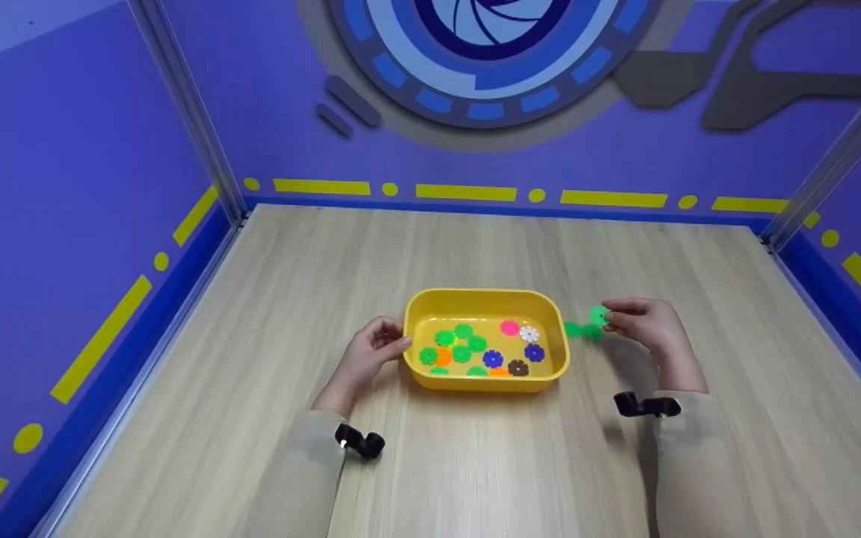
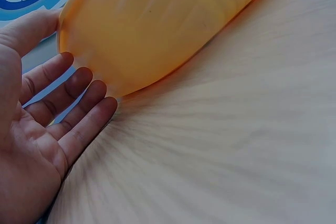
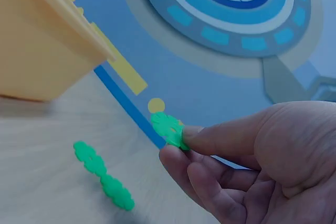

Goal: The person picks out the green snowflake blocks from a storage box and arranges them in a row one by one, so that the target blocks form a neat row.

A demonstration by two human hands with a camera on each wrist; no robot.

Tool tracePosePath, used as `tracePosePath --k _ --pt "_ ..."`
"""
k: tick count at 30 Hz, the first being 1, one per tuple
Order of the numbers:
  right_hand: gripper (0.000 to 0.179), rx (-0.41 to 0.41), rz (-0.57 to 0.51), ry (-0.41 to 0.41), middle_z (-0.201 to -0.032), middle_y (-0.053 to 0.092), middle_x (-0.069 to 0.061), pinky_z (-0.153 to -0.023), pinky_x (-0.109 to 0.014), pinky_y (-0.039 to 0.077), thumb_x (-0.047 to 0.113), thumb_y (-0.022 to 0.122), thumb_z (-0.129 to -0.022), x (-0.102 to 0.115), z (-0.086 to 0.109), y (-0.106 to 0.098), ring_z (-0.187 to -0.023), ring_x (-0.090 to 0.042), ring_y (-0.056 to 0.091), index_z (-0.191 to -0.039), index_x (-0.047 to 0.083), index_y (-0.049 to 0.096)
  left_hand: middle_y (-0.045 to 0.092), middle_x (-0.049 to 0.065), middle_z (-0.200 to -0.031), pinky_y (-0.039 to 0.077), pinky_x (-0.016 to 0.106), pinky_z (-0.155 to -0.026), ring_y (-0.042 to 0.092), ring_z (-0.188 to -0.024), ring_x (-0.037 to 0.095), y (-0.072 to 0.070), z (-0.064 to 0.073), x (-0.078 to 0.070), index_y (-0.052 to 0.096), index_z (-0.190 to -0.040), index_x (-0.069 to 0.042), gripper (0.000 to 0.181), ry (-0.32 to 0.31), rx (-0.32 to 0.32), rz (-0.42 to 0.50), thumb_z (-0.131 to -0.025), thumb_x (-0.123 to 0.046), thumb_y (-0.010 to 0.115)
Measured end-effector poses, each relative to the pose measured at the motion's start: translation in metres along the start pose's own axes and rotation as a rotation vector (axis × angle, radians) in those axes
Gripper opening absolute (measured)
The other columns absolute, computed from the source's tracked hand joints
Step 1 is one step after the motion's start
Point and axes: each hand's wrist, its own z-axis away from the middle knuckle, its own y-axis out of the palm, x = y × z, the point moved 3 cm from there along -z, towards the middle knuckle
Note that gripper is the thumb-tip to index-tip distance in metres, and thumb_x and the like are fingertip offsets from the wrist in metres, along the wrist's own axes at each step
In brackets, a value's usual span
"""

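A yellow plastic basin [image 1: 486, 383] stands on the table, holding several notched plastic discs, mostly green [image 1: 461, 353]. At its left end my left hand [image 1: 369, 355] holds the wall, thumb at the rim. In the left wrist view the hand's fingertips [image 2: 107, 103] touch the outside of the basin [image 2: 152, 30]. To the basin's right, my right hand [image 1: 643, 323] pinches a green notched disc [image 3: 167, 127] between thumb and fingers, raised over the table. Below it, two green discs [image 3: 104, 176] lie end to end, close beside the basin.
Inside the basin are also blue [image 1: 534, 353], orange, white [image 1: 528, 334], pink [image 1: 510, 328] and dark brown discs. A wooden tabletop [image 1: 475, 463] surrounds it. Purple-blue printed panels [image 1: 266, 112] wall in the back and both sides, with metal posts [image 1: 202, 127] at the corners.
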Motion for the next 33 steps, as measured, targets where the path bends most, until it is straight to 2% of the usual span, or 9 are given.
tracePosePath --k 4,8,15,25,29,33 --pt "0.043 -0.021 -0.019 0.018 -0.097 0.073 0.010 -0.080 -0.018 0.060 0.007 0.065 -0.099 -0.016 -0.006 -0.004 -0.080 0.001 0.071 -0.137 -0.012 0.057 0.063 0.007 -0.110 0.059 0.027 -0.088 0.062 -0.100 0.016 0.000 0.000 0.000 0.060 -0.115 0.001 0.028 0.002 -0.007 -0.003 -0.095 -0.015 0.073" --pt "0.043 -0.032 0.002 0.037 -0.092 0.073 0.011 -0.073 -0.018 0.060 0.004 0.065 -0.097 -0.025 -0.009 -0.007 -0.075 0.002 0.068 -0.136 -0.013 0.057 0.063 0.007 -0.111 0.060 0.027 -0.088 0.062 -0.102 0.017 0.001 0.000 -0.001 0.061 -0.114 0.000 0.028 0.002 -0.005 0.008 -0.094 -0.016 0.074" --pt "0.040 -0.069 0.057 0.089 -0.091 0.073 0.006 -0.069 -0.020 0.058 0.004 0.062 -0.097 -0.034 -0.009 -0.008 -0.073 -0.001 0.066 -0.133 -0.012 0.060 0.062 0.006 -0.110 0.060 0.027 -0.087 0.063 -0.102 0.017 0.001 0.000 0.000 0.061 -0.113 -0.001 0.026 0.007 0.002 0.027 -0.094 -0.015 0.073" --pt "0.039 -0.043 0.094 0.118 -0.087 0.073 0.005 -0.067 -0.021 0.055 0.007 0.059 -0.099 -0.039 -0.011 -0.008 -0.073 -0.005 0.063 -0.134 -0.011 0.060 0.061 0.004 -0.107 0.060 0.027 -0.086 0.062 -0.100 0.016 0.001 0.000 0.000 0.060 -0.114 0.002 0.027 0.003 0.001 0.029 -0.094 -0.011 0.073" --pt "0.039 -0.047 0.115 0.107 -0.092 0.074 -0.003 -0.069 -0.021 0.056 0.007 0.059 -0.098 -0.036 -0.010 -0.008 -0.076 -0.006 0.064 -0.132 -0.013 0.061 0.062 0.004 -0.107 0.060 0.028 -0.087 0.062 -0.101 0.016 0.001 0.000 0.000 0.060 -0.114 0.001 0.028 -0.003 0.000 0.033 -0.094 -0.011 0.073" --pt "0.040 -0.044 0.131 0.108 -0.105 0.073 -0.014 -0.072 -0.021 0.058 0.007 0.057 -0.099 -0.033 -0.008 -0.008 -0.081 -0.007 0.066 -0.133 -0.014 0.058 0.062 0.004 -0.107 0.060 0.028 -0.087 0.063 -0.101 0.016 0.001 0.001 -0.001 0.060 -0.114 0.001 0.027 -0.007 -0.001 0.037 -0.093 -0.012 0.074"
